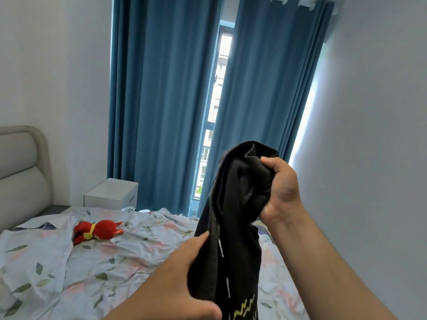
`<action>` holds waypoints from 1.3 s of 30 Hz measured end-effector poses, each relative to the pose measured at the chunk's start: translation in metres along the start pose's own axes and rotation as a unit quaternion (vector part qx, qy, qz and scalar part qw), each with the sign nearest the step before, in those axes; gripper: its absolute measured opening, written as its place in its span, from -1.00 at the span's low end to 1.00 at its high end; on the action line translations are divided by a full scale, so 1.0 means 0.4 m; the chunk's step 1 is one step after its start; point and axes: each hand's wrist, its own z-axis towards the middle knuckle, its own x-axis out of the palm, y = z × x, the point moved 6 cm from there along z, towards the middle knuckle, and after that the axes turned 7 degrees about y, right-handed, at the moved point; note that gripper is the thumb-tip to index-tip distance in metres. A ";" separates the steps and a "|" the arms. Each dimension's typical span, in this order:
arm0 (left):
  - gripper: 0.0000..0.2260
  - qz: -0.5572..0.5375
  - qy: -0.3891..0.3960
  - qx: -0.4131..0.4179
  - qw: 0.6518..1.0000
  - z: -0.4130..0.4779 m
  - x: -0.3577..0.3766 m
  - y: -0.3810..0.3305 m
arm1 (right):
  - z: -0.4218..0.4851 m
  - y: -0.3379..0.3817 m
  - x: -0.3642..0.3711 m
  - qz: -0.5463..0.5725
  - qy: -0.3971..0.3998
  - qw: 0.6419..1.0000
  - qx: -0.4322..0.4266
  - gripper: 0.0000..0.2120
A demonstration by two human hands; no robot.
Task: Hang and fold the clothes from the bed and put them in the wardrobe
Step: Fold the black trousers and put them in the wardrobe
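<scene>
Your right hand (280,188) is raised in front of you, fingers curled tight round the bunched top of a black garment (233,218). The cloth hangs down from that fist, twisted, past the lower edge of the view, with a line of small white print and a yellow zigzag near the bottom. Your left hand (184,271) holds the garment's left edge lower down, thumb laid along the cloth; its other fingers are hidden behind the fabric, so you cannot tell how they lie. The garment hangs over the near right part of the bed (115,262), whose floral sheet spreads out wrinkled to the left. A red plush toy (97,230) lies well apart near the headboard (20,172). Blue curtains (161,100) stand beyond the far edge, a white nightstand (112,192) just beside them, and a bare wall (374,135) runs close on your right.
</scene>
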 end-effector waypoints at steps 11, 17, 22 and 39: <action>-0.10 0.337 -0.084 0.068 0.935 0.025 -0.003 0.144 | 0.045 0.088 -0.021 0.058 -0.025 0.998 -0.004 -0.55; -0.78 0.142 -0.254 -0.009 0.957 0.109 -0.201 0.089 | 0.096 0.171 -0.068 0.065 -0.057 0.996 -0.034 -0.41; -0.81 0.095 -0.340 -0.014 0.935 0.148 -0.435 -0.005 | 0.081 0.241 -0.103 -0.121 0.005 0.992 -0.036 -0.79; -0.57 0.145 -0.345 -0.024 0.927 0.238 -0.759 -0.304 | 0.154 0.335 -0.115 -0.600 0.038 0.798 -0.042 -0.32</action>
